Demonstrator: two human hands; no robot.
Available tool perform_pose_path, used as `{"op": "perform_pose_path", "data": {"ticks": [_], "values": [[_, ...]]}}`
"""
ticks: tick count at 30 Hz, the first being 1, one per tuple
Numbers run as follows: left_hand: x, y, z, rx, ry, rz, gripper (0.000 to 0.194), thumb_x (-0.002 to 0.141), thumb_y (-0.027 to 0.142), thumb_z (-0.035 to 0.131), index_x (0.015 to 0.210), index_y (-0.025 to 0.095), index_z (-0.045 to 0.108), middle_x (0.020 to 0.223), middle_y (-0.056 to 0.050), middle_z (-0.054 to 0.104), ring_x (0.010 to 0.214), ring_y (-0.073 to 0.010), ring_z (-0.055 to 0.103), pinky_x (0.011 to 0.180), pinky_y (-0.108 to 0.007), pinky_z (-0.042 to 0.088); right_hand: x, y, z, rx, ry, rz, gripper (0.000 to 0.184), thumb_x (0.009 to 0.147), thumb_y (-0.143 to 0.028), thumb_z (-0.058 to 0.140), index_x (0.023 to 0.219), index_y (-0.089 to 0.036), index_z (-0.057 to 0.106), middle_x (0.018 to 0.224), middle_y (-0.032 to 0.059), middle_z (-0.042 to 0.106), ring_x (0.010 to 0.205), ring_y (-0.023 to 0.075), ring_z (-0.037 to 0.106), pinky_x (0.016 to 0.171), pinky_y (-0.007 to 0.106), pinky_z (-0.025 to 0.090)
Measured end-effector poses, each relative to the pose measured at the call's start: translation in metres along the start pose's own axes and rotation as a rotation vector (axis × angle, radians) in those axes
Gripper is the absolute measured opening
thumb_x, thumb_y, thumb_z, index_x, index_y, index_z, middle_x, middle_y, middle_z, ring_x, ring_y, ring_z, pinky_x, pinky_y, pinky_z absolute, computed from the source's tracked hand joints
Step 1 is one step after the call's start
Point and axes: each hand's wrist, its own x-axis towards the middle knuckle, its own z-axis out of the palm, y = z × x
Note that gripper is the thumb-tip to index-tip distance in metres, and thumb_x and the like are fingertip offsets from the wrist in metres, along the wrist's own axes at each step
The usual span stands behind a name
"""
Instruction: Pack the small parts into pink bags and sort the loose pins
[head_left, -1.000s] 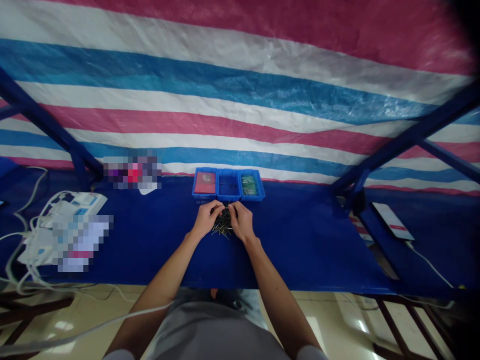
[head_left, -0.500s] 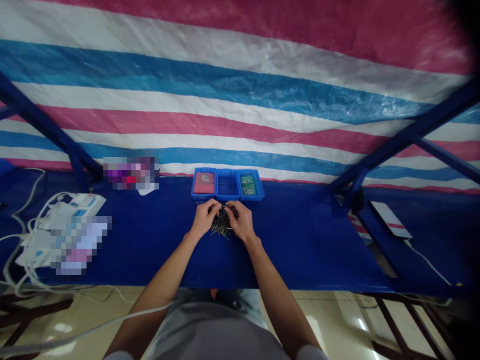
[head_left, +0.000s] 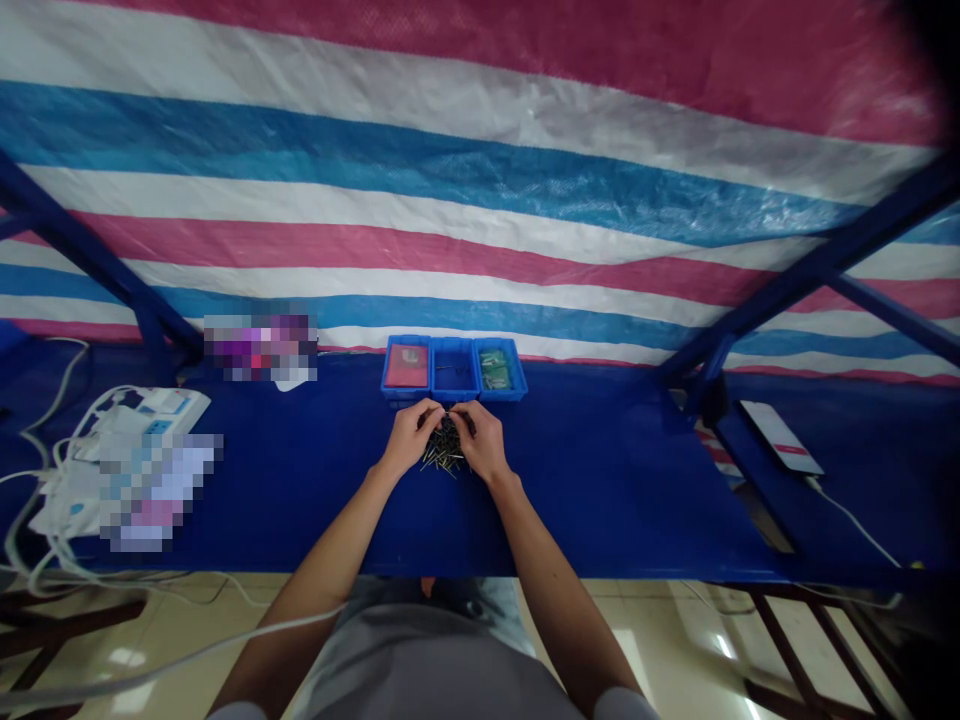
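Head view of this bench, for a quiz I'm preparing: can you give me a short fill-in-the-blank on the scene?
The pile of thin metal pieces lies ____ the left hand and the right hand.
The rightmost blue bin holds ____ items.
The phone lies to the person's ____ of the bins.

between; green; right

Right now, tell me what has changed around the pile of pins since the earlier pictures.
The left hand and right hand have barely moved, but their fingertips have drawn together at the far edge of the pile of small metal pins. Whether they pinch a pin is too small to tell. The whole view has drifted slightly left. The pile and the three blue bins look unchanged.
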Motion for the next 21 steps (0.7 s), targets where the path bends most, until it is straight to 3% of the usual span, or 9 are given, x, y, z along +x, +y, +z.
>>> {"op": "perform_pose_path", "data": {"ticks": [7,12,21], "values": [[-0.0008,0.0008,-0.0009,-0.001,-0.045,0.024,0.031,0.099,0.041,0.048,0.087,0.017,0.064,0.072,0.001,0.063,0.068,-0.0129,0.057,0.067,-0.023,0.04,-0.0004,-0.0004,0.0014,0.011,-0.005,0.0,0.022,0.1,-0.033,0.05,0.102,-0.022,0.069,0.09,0.0053,0.068,0.077,0.0174,0.063,0.074,0.028,0.049],[-0.0007,-0.0001,-0.0003,-0.009,-0.044,0.017,0.032,0.099,0.041,0.048,0.086,0.016,0.063,0.072,0.001,0.063,0.067,-0.0129,0.057,0.066,-0.023,0.04,-0.0007,0.002,0.0034,0.034,-0.029,-0.026,0.022,0.1,-0.03,0.051,0.109,-0.023,0.07,0.098,0.006,0.071,0.087,0.0187,0.067,0.079,0.029,0.051],[-0.0009,0.0025,-0.0005,0.036,-0.048,0.041,0.03,0.099,0.037,0.048,0.085,0.016,0.064,0.072,0.0,0.064,0.067,-0.0128,0.057,0.066,-0.023,0.039,-0.0011,0.0051,0.0038,0.009,-0.017,-0.041,0.023,0.102,-0.028,0.048,0.101,-0.023,0.071,0.096,0.0058,0.07,0.088,0.0182,0.067,0.081,0.029,0.05]]}}
